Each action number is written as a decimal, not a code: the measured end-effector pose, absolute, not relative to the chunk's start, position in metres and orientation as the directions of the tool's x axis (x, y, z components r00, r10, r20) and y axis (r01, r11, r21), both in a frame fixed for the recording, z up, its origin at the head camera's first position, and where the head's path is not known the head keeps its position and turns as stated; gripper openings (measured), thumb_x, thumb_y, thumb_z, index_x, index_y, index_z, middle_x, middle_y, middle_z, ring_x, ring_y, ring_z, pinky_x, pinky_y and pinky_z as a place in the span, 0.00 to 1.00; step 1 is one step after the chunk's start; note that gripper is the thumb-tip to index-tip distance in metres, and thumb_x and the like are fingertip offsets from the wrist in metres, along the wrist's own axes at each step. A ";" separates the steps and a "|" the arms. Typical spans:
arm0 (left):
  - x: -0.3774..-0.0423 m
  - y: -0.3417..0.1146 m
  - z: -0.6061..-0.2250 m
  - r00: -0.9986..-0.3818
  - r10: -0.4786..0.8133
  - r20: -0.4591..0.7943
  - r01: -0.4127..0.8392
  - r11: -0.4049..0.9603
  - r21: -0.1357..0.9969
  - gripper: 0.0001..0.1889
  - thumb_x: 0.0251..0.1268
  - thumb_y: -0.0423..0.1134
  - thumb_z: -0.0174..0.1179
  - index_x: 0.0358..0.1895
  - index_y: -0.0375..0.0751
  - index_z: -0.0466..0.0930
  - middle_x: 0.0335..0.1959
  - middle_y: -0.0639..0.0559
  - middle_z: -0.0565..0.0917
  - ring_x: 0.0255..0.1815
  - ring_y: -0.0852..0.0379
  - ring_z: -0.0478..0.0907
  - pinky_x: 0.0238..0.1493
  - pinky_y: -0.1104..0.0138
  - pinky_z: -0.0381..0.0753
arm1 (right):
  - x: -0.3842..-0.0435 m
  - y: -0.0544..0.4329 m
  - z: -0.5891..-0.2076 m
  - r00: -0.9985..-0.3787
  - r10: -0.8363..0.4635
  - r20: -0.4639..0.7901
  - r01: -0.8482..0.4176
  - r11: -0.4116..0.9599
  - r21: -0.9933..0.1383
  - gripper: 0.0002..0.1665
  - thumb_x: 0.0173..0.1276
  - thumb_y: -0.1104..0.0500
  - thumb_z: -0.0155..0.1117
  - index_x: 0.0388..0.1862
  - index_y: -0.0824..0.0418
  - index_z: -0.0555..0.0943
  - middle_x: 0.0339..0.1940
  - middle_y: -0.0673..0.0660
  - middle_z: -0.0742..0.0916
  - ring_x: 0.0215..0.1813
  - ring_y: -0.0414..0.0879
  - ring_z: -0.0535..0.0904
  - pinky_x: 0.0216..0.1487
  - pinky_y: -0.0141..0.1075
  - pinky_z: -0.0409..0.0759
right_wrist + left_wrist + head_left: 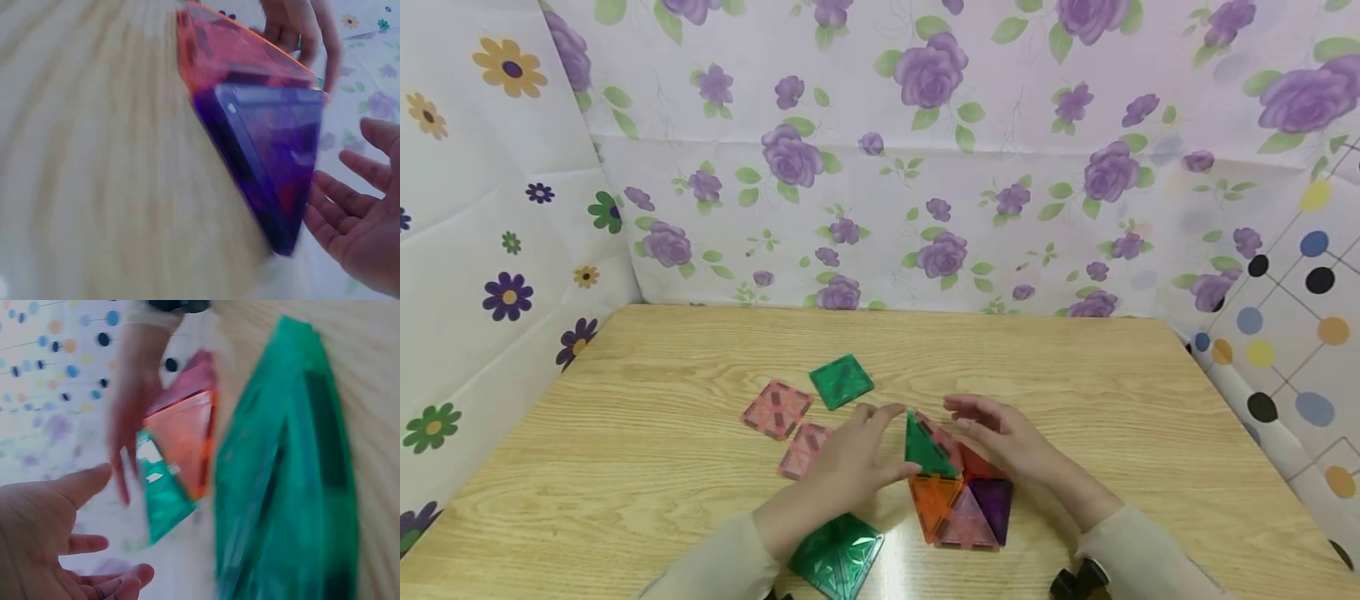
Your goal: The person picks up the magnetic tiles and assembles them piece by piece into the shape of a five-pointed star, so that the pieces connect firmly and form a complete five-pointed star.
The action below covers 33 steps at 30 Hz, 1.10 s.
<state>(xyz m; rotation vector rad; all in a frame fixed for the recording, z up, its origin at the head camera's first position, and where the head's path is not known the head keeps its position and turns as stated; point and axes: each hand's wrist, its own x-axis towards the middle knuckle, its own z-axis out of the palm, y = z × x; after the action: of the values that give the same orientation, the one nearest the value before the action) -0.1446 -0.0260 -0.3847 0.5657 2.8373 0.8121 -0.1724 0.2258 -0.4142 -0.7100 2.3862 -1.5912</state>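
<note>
A low dome of translucent magnetic tiles stands on the table: a green triangle (925, 450), an orange triangle (934, 504), a pink triangle (967, 523), a purple triangle (994, 504), plus red and pink ones behind. On its left side is my left hand (856, 454), thumb and index finger spread around the green triangle, thumb tip at its lower edge. My right hand (1011, 440) hovers at the far right side, fingers loosely bent and palm facing the dome. In the right wrist view, the right fingertips are beside the purple triangle (269, 144), holding nothing.
Below my left forearm sits a second, green tile shape (841, 557), partly covered by the sleeve. Farther left lie two pink square tiles (777, 410), one partly behind the hand, and a green square tile (842, 382). A flowered cloth (865, 208) hangs behind the table.
</note>
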 end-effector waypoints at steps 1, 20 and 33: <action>-0.141 -0.035 -0.381 -0.919 0.393 0.002 0.333 0.775 0.537 0.39 0.55 0.59 0.66 0.70 0.51 0.64 0.56 0.42 0.75 0.37 0.52 0.77 0.35 0.60 0.80 | -0.171 0.228 -0.411 -0.879 -0.456 0.137 -0.306 0.320 -0.897 0.25 0.76 0.56 0.50 0.68 0.65 0.68 0.66 0.68 0.75 0.64 0.63 0.74 0.57 0.26 0.75; -0.060 -0.124 -0.380 -0.894 0.449 0.009 0.394 0.774 0.496 0.39 0.47 0.60 0.70 0.62 0.44 0.71 0.58 0.46 0.76 0.57 0.46 0.76 0.53 0.52 0.80 | -0.084 0.189 -0.375 -0.826 -0.290 0.484 -0.552 0.237 -0.799 0.22 0.67 0.74 0.56 0.60 0.65 0.74 0.55 0.44 0.82 0.50 0.35 0.79 0.47 0.24 0.79; -0.049 -0.107 -0.409 -0.909 0.417 -0.022 0.397 0.879 0.264 0.53 0.33 0.77 0.65 0.52 0.30 0.76 0.41 0.47 0.75 0.40 0.53 0.71 0.36 0.59 0.76 | -0.066 0.137 -0.412 -0.798 -0.565 0.209 -0.483 0.393 -0.783 0.24 0.69 0.53 0.61 0.60 0.63 0.74 0.51 0.58 0.83 0.48 0.42 0.79 0.42 0.30 0.81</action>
<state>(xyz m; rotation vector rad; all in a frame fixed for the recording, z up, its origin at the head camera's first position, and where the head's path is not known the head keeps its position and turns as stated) -0.0491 -0.1067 -0.4090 0.6437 2.9693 0.3913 -0.0656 0.1367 -0.4119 -0.9603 2.5451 -1.3822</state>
